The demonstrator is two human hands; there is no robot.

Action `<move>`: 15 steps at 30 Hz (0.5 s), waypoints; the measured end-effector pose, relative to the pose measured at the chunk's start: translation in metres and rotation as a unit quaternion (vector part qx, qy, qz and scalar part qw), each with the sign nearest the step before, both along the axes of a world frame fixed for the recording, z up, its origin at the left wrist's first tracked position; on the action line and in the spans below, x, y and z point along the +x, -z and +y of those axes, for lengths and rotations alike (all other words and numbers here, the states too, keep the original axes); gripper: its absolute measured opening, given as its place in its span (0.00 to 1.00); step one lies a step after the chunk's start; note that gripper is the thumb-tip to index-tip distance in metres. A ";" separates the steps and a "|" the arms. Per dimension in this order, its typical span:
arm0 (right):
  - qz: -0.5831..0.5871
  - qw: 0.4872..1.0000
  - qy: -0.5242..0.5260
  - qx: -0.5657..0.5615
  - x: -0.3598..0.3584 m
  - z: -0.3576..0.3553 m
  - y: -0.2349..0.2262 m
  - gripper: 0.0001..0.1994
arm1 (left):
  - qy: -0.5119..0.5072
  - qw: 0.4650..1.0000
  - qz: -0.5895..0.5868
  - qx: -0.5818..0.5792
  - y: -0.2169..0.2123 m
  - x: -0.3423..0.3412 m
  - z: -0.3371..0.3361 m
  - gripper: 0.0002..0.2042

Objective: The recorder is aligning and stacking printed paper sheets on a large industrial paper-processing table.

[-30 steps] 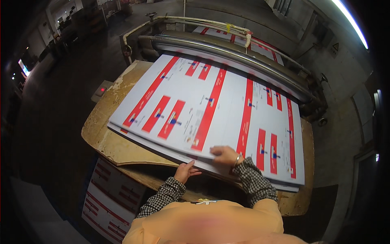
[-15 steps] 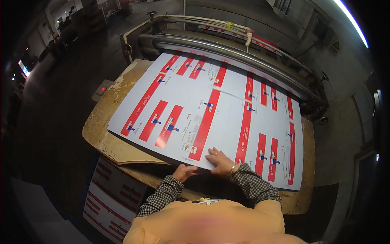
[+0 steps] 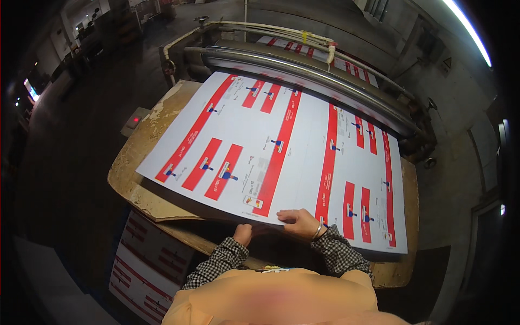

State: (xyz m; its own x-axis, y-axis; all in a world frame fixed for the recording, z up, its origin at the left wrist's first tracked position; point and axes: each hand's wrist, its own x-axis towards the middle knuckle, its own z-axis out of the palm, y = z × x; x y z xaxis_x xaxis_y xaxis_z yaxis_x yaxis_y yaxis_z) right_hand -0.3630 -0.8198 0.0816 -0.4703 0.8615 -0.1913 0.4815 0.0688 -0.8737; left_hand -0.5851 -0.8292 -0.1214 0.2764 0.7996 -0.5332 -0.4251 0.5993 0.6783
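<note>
A large white printed sheet point(image 3: 311, 179) with red bars lies over the wooden feed table, its far edge at the metal rollers point(image 3: 303, 81). My right hand point(image 3: 299, 223) grips the near edge of this sheet, thumb side over the top and the other fingers mostly hidden beneath. Just left of it, my left hand point(image 3: 243, 234) is closed beside the near edge. Its fingertips are turned away, so what it holds, if anything, cannot be made out.
The worn wooden table point(image 3: 132, 173) has a gap below its front edge. More printed sheets point(image 3: 146, 265) are low at the left. A control box point(image 3: 135, 120) with a red light sits at the table's left. Pipes point(image 3: 260, 23) run above the rollers, and printed material point(image 3: 352, 67) shows behind them.
The seam between two sheets mid-table is gone, with the sheet ahead drawn into the rollers. More printed material shows behind them. My right hand's spread fingers have closed; my left has curled up.
</note>
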 end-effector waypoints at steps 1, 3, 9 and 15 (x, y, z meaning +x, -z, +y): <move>-0.013 0.999 -0.007 -0.038 -0.003 0.000 0.005 0.17 | 0.020 0.997 0.074 0.027 0.030 -0.006 0.002 0.16; -0.045 0.999 -0.026 0.004 0.005 0.001 0.020 0.18 | 0.041 0.987 0.154 -0.004 -0.024 0.008 0.004 0.16; -0.088 0.993 0.076 0.035 0.016 0.057 0.028 0.19 | 0.028 0.996 -0.080 0.034 -0.100 0.011 -0.004 0.15; -0.176 0.973 0.100 0.114 0.003 0.052 0.073 0.28 | 0.031 0.997 -0.076 0.014 -0.092 0.009 -0.003 0.14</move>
